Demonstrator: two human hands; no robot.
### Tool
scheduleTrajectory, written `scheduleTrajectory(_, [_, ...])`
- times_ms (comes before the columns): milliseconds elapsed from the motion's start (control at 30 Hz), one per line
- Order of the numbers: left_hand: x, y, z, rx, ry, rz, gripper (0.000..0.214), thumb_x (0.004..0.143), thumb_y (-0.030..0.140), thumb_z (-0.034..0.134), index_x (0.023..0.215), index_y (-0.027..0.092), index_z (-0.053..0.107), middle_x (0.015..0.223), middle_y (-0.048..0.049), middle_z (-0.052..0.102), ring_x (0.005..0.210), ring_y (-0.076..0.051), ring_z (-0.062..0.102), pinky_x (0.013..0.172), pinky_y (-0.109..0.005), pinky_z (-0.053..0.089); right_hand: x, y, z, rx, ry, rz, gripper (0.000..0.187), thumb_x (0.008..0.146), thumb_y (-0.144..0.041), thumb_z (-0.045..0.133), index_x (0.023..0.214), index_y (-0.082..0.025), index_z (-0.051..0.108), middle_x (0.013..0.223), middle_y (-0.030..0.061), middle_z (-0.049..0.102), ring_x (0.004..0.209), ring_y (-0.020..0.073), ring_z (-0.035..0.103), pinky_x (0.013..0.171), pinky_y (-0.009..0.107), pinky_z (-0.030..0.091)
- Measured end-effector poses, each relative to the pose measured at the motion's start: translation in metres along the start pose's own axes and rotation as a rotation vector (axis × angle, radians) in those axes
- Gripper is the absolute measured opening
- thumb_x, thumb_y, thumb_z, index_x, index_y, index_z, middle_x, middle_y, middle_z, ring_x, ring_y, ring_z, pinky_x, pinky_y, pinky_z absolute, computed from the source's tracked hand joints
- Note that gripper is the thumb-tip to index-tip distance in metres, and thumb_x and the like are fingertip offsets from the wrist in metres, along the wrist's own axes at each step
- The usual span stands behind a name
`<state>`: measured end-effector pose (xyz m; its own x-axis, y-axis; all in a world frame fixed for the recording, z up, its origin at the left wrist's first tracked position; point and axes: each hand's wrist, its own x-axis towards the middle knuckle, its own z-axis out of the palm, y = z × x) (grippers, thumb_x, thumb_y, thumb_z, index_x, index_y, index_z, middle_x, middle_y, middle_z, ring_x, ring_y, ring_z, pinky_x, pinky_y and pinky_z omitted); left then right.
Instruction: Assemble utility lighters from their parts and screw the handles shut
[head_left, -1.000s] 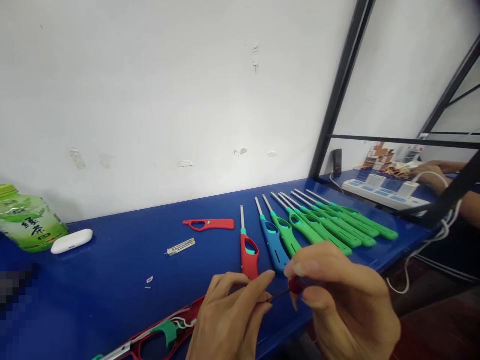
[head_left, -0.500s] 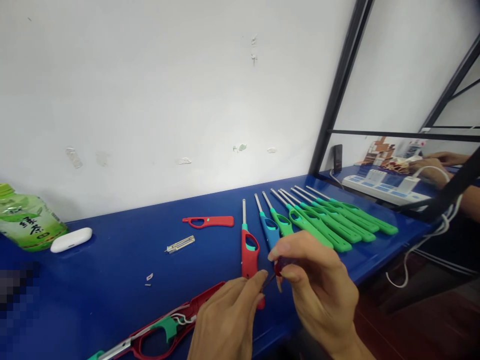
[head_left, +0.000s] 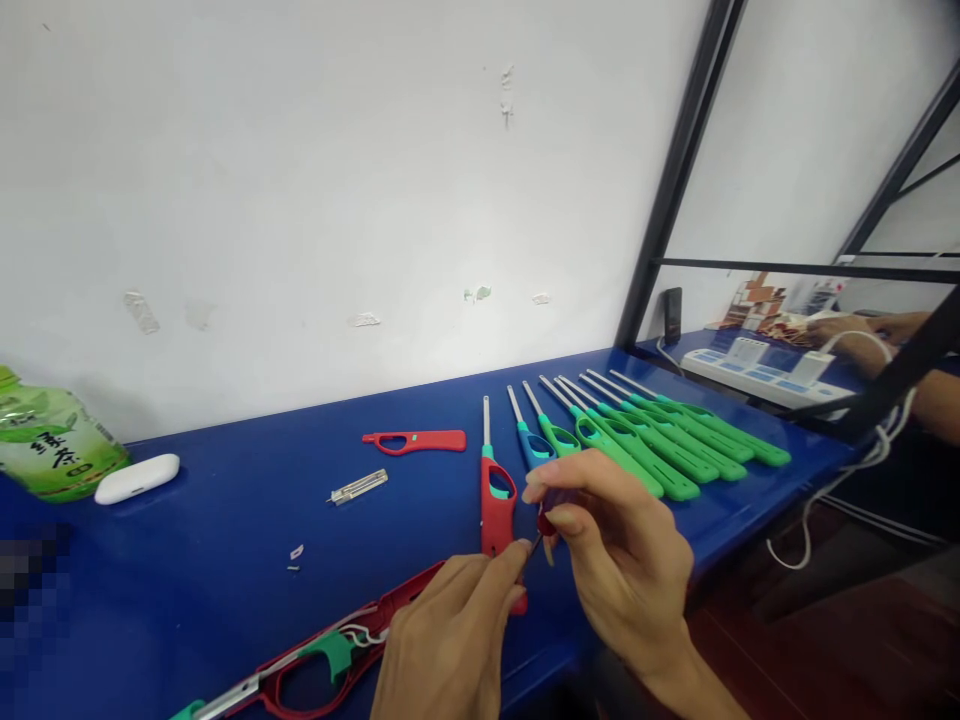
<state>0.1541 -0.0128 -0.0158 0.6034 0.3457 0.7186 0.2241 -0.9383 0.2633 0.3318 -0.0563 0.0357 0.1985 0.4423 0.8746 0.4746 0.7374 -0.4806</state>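
My right hand pinches a small red-handled screwdriver, its thin shaft pointing down-left. My left hand has its fingers pressed together at the shaft's tip; whatever they pinch is too small to make out. Both hands hover over the front of the blue table. Just left of my left hand lies an opened red lighter half with a green trigger and white wires showing. A whole red lighter lies right behind my fingertips.
A row of blue and green long-nosed lighters lies at the right. A red lighter shell, a small metal part, tiny bits, a white case and a green tea bottle lie about. Another person's hand rests by a power strip.
Both hands have drifted left and a little away from me, with the screwdriver still pinched. The view has shifted slightly; the things on the table lie as before.
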Motion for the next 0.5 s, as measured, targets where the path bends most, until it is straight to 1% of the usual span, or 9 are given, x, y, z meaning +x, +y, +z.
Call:
scheduleTrajectory(167, [0.0015,-0.0011,0.0015,0.002,0.003,0.011,0.036,0.114,0.012,0.054,0.149,0.02,0.057,0.107,-0.0043,0.082,0.093,-0.018,0.083,0.082,-0.024,0.07,0.0016,0.0022,-0.0007,-0.032,0.029,0.023,0.018,0.115,-0.024,0.069,0.128,-0.033,0.077,0.096,-0.0044,0.078,0.073,0.011,0.067,0.058,0.023,0.054])
scheduleTrajectory(300, [0.0022,-0.0002,0.0009,0.002,0.006,0.003,0.034,0.115,0.014,0.053,0.149,0.021,0.057,0.109,-0.0041,0.083,0.092,-0.017,0.083,0.083,-0.023,0.07,0.0012,0.0025,-0.0007,-0.039,0.042,0.023,0.017,0.114,-0.024,0.069,0.127,-0.033,0.077,0.096,-0.0043,0.079,0.073,0.0111,0.068,0.056,0.023,0.054])
scheduleTrajectory(500, [0.0051,0.0032,-0.0011,0.001,0.007,-0.038,0.026,0.116,0.014,0.051,0.136,0.024,0.062,0.109,-0.0013,0.085,0.095,-0.015,0.084,0.083,-0.019,0.068,0.0007,0.0015,0.0013,-0.027,0.024,0.002,0.019,0.114,-0.021,0.068,0.127,-0.033,0.077,0.097,-0.0038,0.08,0.077,0.0121,0.072,0.059,0.023,0.056])
